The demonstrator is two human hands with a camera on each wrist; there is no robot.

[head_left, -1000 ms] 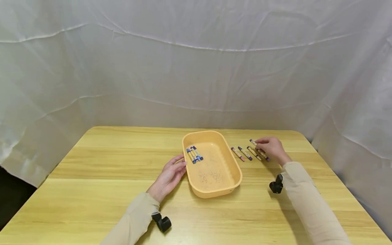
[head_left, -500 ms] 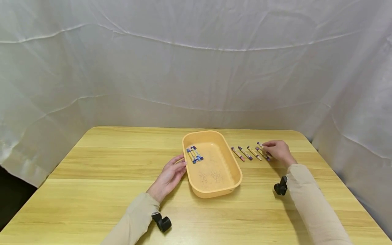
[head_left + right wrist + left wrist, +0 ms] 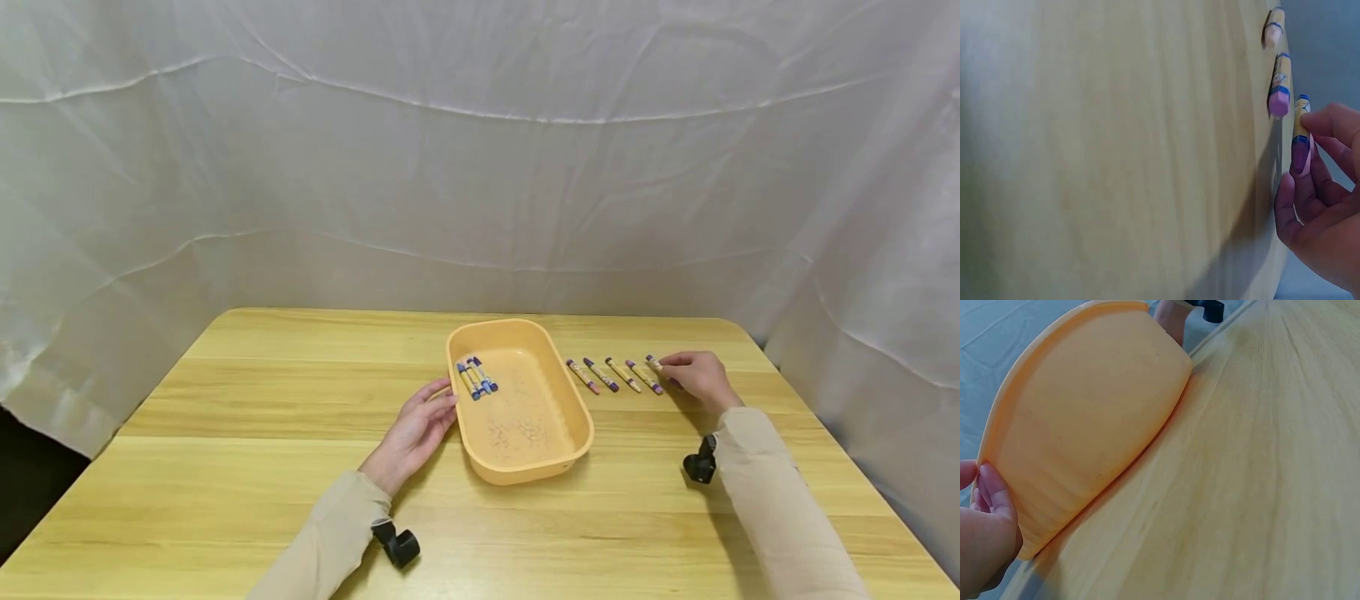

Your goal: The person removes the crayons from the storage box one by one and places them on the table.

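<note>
Right hand (image 3: 701, 377), right of centre: fingers pinched on purple crayon (image 3: 663, 371) ending a five-crayon row. Left hand (image 3: 411, 433), lower centre: fingers straight against orange tray (image 3: 576, 417).

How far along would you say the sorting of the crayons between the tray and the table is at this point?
Four crayons already lie in a neat row on the table right of the orange tray. The right hand pinches a fifth crayon at the row's right end. The left hand rests against the tray's side. A cluster of blue crayons lies in the tray.
</note>
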